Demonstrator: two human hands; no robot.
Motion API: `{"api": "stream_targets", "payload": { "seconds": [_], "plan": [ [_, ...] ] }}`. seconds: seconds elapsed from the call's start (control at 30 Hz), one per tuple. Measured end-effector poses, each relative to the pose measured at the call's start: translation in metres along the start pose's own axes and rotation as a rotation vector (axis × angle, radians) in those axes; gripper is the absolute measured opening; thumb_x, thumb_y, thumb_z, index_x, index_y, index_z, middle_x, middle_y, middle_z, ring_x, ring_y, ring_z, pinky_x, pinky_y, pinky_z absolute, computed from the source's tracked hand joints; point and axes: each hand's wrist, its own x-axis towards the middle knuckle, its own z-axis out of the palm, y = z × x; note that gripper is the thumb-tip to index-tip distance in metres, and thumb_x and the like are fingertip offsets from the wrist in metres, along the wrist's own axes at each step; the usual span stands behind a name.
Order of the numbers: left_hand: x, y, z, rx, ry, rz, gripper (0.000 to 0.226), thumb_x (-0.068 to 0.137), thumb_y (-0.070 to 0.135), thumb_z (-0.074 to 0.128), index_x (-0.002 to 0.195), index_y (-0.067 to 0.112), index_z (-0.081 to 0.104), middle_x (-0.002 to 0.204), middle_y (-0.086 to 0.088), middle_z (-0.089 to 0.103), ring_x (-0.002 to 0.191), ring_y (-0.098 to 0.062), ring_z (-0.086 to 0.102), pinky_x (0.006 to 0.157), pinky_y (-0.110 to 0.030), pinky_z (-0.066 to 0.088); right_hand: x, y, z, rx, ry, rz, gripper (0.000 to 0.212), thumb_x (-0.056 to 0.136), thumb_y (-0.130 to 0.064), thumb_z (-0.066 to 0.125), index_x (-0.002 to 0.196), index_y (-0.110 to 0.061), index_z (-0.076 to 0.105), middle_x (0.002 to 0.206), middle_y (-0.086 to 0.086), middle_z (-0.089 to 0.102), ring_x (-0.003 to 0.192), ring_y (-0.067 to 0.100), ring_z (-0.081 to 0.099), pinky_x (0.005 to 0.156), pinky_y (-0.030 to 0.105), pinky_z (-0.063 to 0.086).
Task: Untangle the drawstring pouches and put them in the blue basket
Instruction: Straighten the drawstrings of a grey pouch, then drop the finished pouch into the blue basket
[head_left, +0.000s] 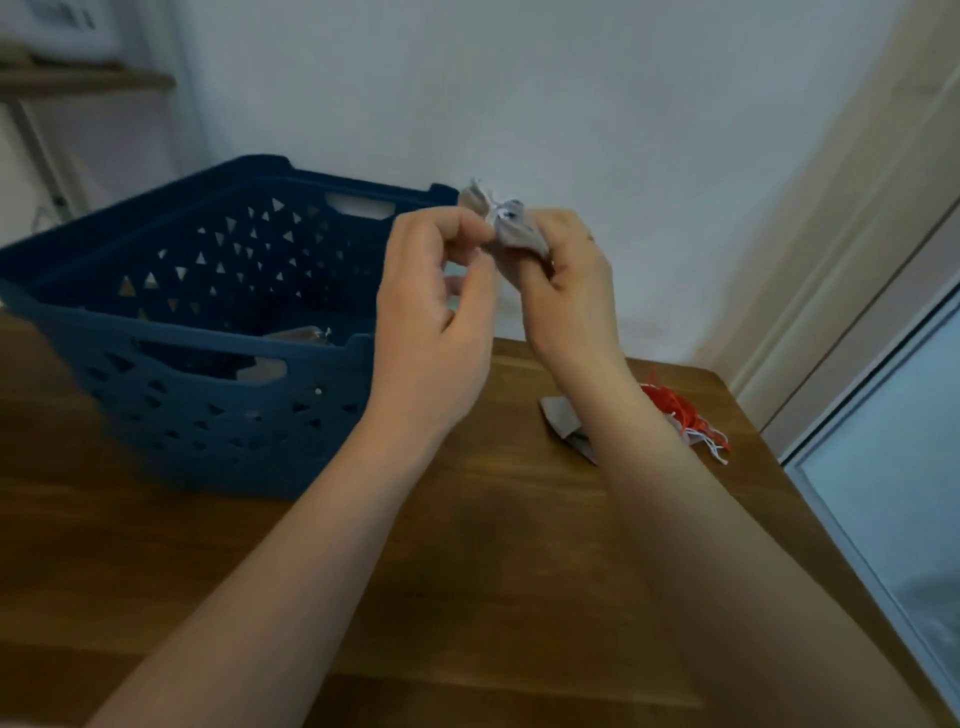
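- A grey pouch is held up in the air between both hands, just right of the blue basket.
- The pouch body is pinched by the right hand; the left hand grip is curled at its white drawstring.
- The knot is best teased loose gently while the body is kept steady.
- More tangled pouches lie on the bench.

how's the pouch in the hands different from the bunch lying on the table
The held pouch is up in the air, pinched between the left hand and the right hand; the bunch lies untouched on the table. White string shows at the held pouch's neck, while the bunch trails red and white strings. The held pouch is beside the blue basket, the bunch farther right. Both are pale greyish fabric.
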Motion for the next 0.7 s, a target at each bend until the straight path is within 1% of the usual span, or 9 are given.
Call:
{"api": "stream_targets", "payload": {
  "seconds": [0.07, 0.13, 0.17, 0.27, 0.33, 0.37, 0.47, 0.6, 0.7],
  "plan": [
    [0.006, 0.006, -0.008, 0.036, -0.005, 0.008, 0.016, 0.089, 0.005, 0.047, 0.097, 0.018, 0.050, 0.099, -0.004, 0.053, 0.089, -0.007, 0.051, 0.075, -0.012, 0.042, 0.020, -0.013, 0.016, -0.027, -0.095, -0.052, 0.020, 0.089, -0.006, 0.052, 0.092, -0.020, 0.066, 0.094, 0.000, 0.056, 0.085, 0.009, 0.051, 0.076, 0.012, 0.041],
    [0.012, 0.009, -0.016, 0.075, -0.013, -0.028, 0.012, 0.090, 0.008, 0.045, 0.096, 0.017, 0.052, 0.094, -0.003, 0.055, 0.084, -0.006, 0.053, 0.073, -0.014, 0.044, 0.031, -0.025, 0.028, -0.003, -0.269, -0.040, 0.036, 0.089, -0.001, 0.050, 0.077, -0.035, 0.053, 0.089, -0.001, 0.054, 0.089, 0.015, 0.052, 0.085, 0.034, 0.048],
    [0.014, 0.010, -0.019, 0.073, -0.022, -0.054, 0.014, 0.091, 0.008, 0.045, 0.092, 0.019, 0.052, 0.090, 0.000, 0.056, 0.080, -0.005, 0.054, 0.072, -0.013, 0.044, 0.033, -0.030, 0.031, 0.025, -0.388, -0.003, 0.043, 0.089, 0.003, 0.046, 0.076, -0.037, 0.046, 0.087, -0.005, 0.051, 0.090, 0.015, 0.051, 0.090, 0.039, 0.047],
    [0.014, 0.014, -0.022, 0.048, -0.067, -0.111, 0.027, 0.092, 0.008, 0.044, 0.081, 0.032, 0.051, 0.078, 0.007, 0.056, 0.075, -0.005, 0.055, 0.072, -0.018, 0.045, 0.030, -0.027, 0.027, 0.027, -0.559, -0.026, 0.034, 0.088, 0.004, 0.044, 0.069, -0.023, 0.048, 0.072, -0.011, 0.048, 0.072, 0.008, 0.048, 0.082, 0.042, 0.047],
    [0.011, 0.016, -0.020, 0.017, -0.111, -0.133, 0.027, 0.093, 0.008, 0.044, 0.080, 0.030, 0.053, 0.072, 0.005, 0.057, 0.069, -0.007, 0.056, 0.067, -0.023, 0.048, 0.025, -0.013, 0.024, 0.077, -0.491, -0.016, 0.015, 0.086, -0.008, 0.047, 0.079, -0.017, 0.057, 0.076, -0.008, 0.057, 0.075, 0.010, 0.056, 0.076, 0.040, 0.050],
    [0.008, 0.017, -0.016, 0.003, -0.137, -0.143, 0.026, 0.093, 0.007, 0.044, 0.081, 0.028, 0.054, 0.070, 0.001, 0.057, 0.065, -0.010, 0.056, 0.063, -0.027, 0.050, 0.020, -0.002, 0.020, 0.086, -0.440, 0.036, 0.012, 0.084, -0.016, 0.048, 0.089, -0.018, 0.060, 0.087, -0.005, 0.062, 0.085, 0.012, 0.060, 0.079, 0.037, 0.052],
    [0.001, 0.019, -0.001, -0.028, -0.207, -0.155, 0.026, 0.093, 0.006, 0.045, 0.080, 0.027, 0.054, 0.066, -0.003, 0.059, 0.062, -0.019, 0.057, 0.063, -0.032, 0.050, 0.002, 0.030, 0.006, -0.011, -0.314, 0.217, 0.028, 0.079, -0.037, 0.048, 0.100, -0.024, 0.062, 0.106, 0.001, 0.064, 0.104, 0.019, 0.059, 0.083, 0.037, 0.050],
    [-0.013, 0.008, 0.028, 0.018, -0.338, -0.211, 0.025, 0.093, 0.008, 0.047, 0.079, 0.028, 0.052, 0.066, 0.004, 0.056, 0.062, -0.016, 0.056, 0.060, -0.023, 0.046, -0.031, 0.077, -0.020, -0.057, -0.304, 0.425, 0.016, 0.088, -0.024, 0.050, 0.092, -0.019, 0.065, 0.091, -0.003, 0.066, 0.091, 0.015, 0.061, 0.075, 0.031, 0.047],
    [-0.025, -0.013, 0.049, 0.057, -0.407, -0.286, 0.023, 0.092, 0.010, 0.047, 0.079, 0.028, 0.052, 0.074, 0.000, 0.060, 0.067, -0.018, 0.059, 0.062, -0.025, 0.047, -0.053, 0.120, -0.037, -0.239, -0.280, 0.515, 0.022, 0.090, -0.016, 0.051, 0.108, -0.018, 0.064, 0.114, 0.000, 0.061, 0.091, 0.015, 0.059, 0.074, 0.030, 0.050]
  ]
}}
